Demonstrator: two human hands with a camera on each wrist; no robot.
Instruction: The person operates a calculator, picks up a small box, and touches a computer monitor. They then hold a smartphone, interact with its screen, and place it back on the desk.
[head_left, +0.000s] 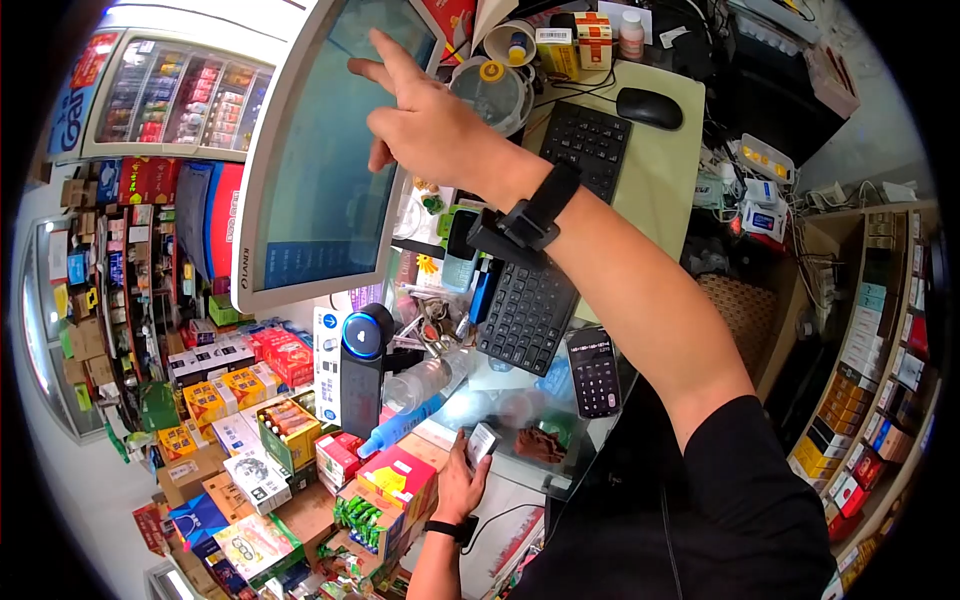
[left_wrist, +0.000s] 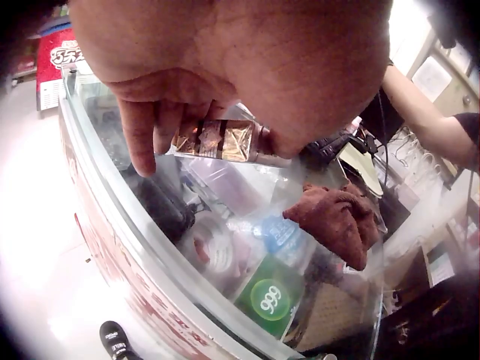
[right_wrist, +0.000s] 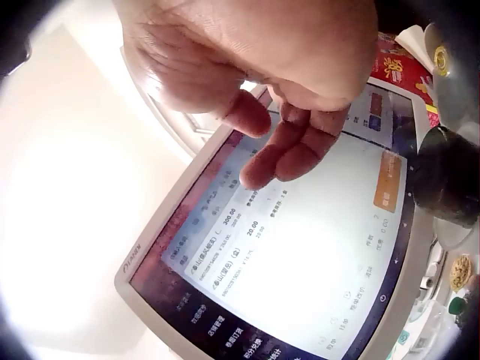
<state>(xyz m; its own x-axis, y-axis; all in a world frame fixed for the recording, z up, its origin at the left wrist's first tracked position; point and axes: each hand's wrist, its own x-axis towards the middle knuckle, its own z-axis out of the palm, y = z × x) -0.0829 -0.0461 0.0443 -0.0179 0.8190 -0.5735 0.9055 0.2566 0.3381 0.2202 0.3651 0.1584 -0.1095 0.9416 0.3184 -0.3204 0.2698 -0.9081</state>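
My right hand point(head_left: 430, 125) is raised over a white-framed touchscreen monitor point(head_left: 325, 190), its index finger extended toward the upper part of the screen. In the right wrist view its fingers point(right_wrist: 300, 150) overlap the lit display, which lists items with prices, and nothing is in the hand. Low in the head view, my left hand point(head_left: 460, 490) holds a small cigarette pack point(head_left: 482, 443). The left wrist view shows the pack's gold and brown side point(left_wrist: 225, 141) between thumb and fingers, above the glass counter point(left_wrist: 127, 240). A brown cloth point(left_wrist: 337, 217) lies near the left hand.
A black keyboard point(head_left: 525, 315), a mouse point(head_left: 650, 108) and a phone with a calculator display point(head_left: 595, 375) lie near the right forearm. Next to the monitor stands a black device with a blue ring point(head_left: 366, 333). Boxed goods point(head_left: 260, 540) crowd the lower left. A green box point(left_wrist: 270, 296) shows under the glass.
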